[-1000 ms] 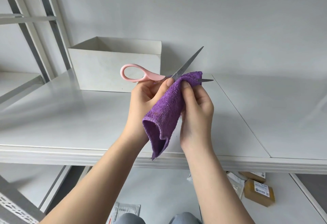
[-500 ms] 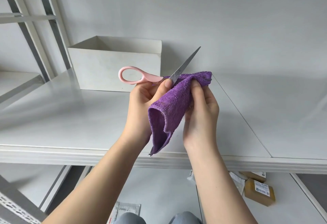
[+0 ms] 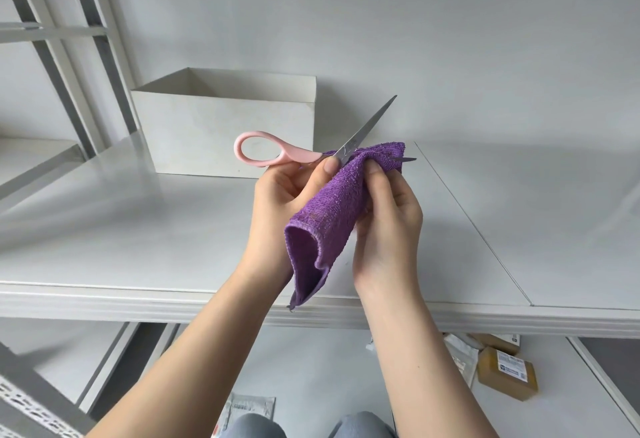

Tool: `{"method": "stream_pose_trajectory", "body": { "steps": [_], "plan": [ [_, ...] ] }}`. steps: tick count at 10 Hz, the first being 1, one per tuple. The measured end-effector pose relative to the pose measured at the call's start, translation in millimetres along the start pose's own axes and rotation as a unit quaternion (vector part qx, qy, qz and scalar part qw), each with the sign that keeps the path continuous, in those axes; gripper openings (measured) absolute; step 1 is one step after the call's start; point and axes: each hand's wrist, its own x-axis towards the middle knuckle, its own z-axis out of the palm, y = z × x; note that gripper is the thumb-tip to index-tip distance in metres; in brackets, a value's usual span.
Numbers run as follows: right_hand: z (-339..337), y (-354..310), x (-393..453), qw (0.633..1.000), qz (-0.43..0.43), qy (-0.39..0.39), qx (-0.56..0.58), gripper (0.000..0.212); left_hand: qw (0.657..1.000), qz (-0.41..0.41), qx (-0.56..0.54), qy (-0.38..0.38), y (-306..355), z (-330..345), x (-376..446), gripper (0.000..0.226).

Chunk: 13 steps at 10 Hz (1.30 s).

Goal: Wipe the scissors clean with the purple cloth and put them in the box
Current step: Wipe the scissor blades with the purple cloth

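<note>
Far left we log grey shelf uprights (image 3: 104, 42), two running side by side. Next, one white box (image 3: 221, 129), open-topped, standing on the white shelf (image 3: 138, 229) against the wall; we cannot see its floor.

One pair of scissors (image 3: 360, 136), held above the shelf just right of the box. We count one pink handle loop (image 3: 256, 153) in view, pointing left in front of the box wall; the other handle is hidden. Blades are spread: one bare blade slants up and right, the other is buried in cloth with only its tip (image 3: 408, 159) showing past the fold.

Our left hand (image 3: 287, 202) has its fingers curled round the scissors at the handle, thumb pressed up near the pivot. One purple cloth (image 3: 329, 209), folded over the lower blade, its loose end hanging down past the shelf's front edge.

Our right hand (image 3: 388, 226) pinches the cloth round that blade, thumb on the near face, fingers behind.

Below, right: two tan labelled packets (image 3: 507, 373) and a flat pouch beside them on the lower level. Another pouch (image 3: 249, 410) lies lower centre, by two knees in blue fabric.
</note>
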Motion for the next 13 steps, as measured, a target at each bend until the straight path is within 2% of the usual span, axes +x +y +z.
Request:
{"method": "stream_pose_trajectory", "body": {
  "steps": [1, 3, 5, 6, 7, 8, 9, 11, 12, 13],
  "plan": [
    [-4.1, -1.9, 2.4, 1.000, 0.003, 0.003, 0.022, 0.013, 0.999, -0.010, -0.042, 0.005, -2.3, -1.3, 1.0, 0.040],
    [-2.8, -1.9, 4.6, 0.999, 0.024, 0.008, 0.032, 0.020, 0.999, -0.015, -0.038, -0.002, 2.6, 2.4, 0.7, 0.045],
    [-4.1, -6.9, 3.7, 0.998, -0.001, 0.066, -0.019, 0.030, 0.998, -0.010, -0.058, 0.019, 0.3, 2.7, -0.9, 0.040],
    [-6.5, -8.1, 5.2, 0.997, -0.003, 0.070, -0.010, 0.026, 0.996, -0.011, -0.085, 0.024, -2.3, 2.4, -1.6, 0.044],
    [-4.5, -5.7, 3.4, 0.998, -0.008, 0.056, -0.023, 0.031, 0.992, -0.024, -0.125, 0.020, 2.9, 5.8, -1.4, 0.037],
    [-4.4, -6.3, 2.8, 0.998, 0.000, 0.060, -0.026, 0.027, 0.989, -0.030, -0.145, 0.014, 3.6, 6.0, -0.5, 0.032],
    [-9.3, -7.1, 5.9, 0.998, 0.012, 0.068, -0.008, 0.027, 0.994, -0.019, -0.106, 0.013, 3.7, 3.5, -1.1, 0.047],
    [-4.6, -5.6, 2.7, 0.998, 0.006, 0.054, -0.029, 0.028, 0.990, -0.032, -0.133, 0.026, 7.4, 4.6, -1.1, 0.026],
    [-7.7, -9.1, 7.6, 0.998, 0.008, 0.068, -0.014, 0.027, 0.996, -0.012, -0.085, 0.016, 5.6, 2.5, -0.8, 0.045],
    [-6.3, -7.3, 5.8, 0.998, 0.000, 0.063, -0.031, 0.029, 0.995, -0.024, -0.098, 0.015, 7.1, 3.4, -1.6, 0.048]
  ]
}}
